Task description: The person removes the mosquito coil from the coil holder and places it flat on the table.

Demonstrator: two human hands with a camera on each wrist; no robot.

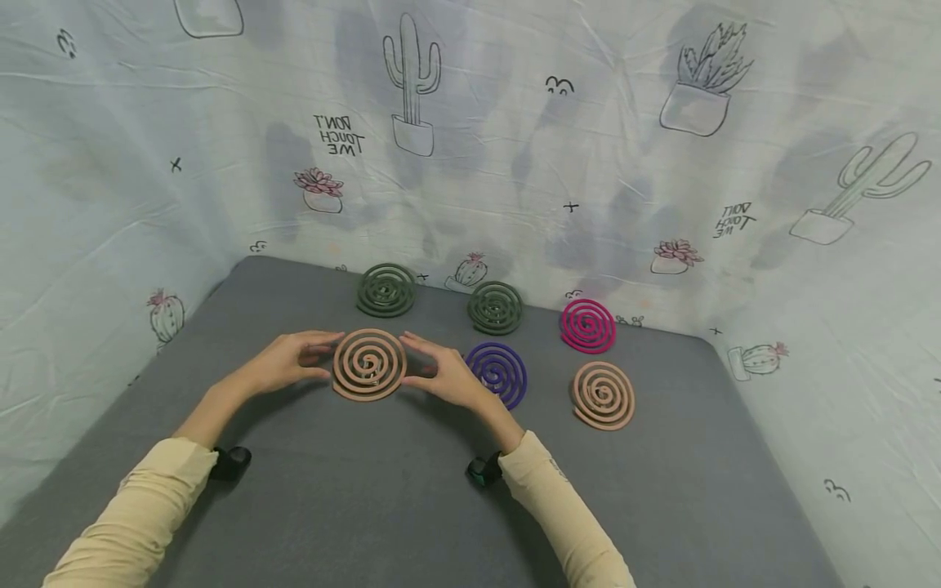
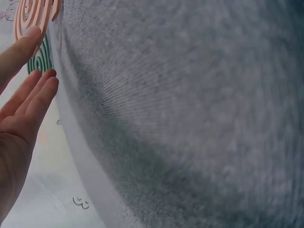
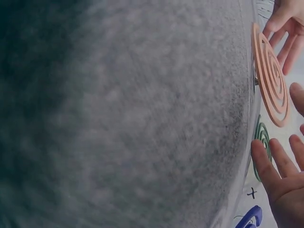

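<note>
An orange mosquito coil [image 1: 370, 360] sits between the two hands, slightly raised above the grey cloth, with a bit of metal showing under its centre. At its left edge is the left hand [image 1: 290, 361], fingers and thumb spread apart. The right hand [image 1: 447, 374] is at the opposite edge, its fingers extended and a small gap showing between them and the rim. In the left wrist view the thumb [image 2: 26, 47] overlaps the coil's edge; whether it touches cannot be told. Part of a blue coil [image 1: 507, 376] is hidden behind the right hand.
Two green coils [image 1: 385, 291] [image 1: 496, 309] and a pink coil [image 1: 588, 325] stand along the back of the grey table [image 1: 353, 506]. Another orange coil [image 1: 603, 394] is at the right. Printed white cloth [image 1: 515, 163] walls the back and sides.
</note>
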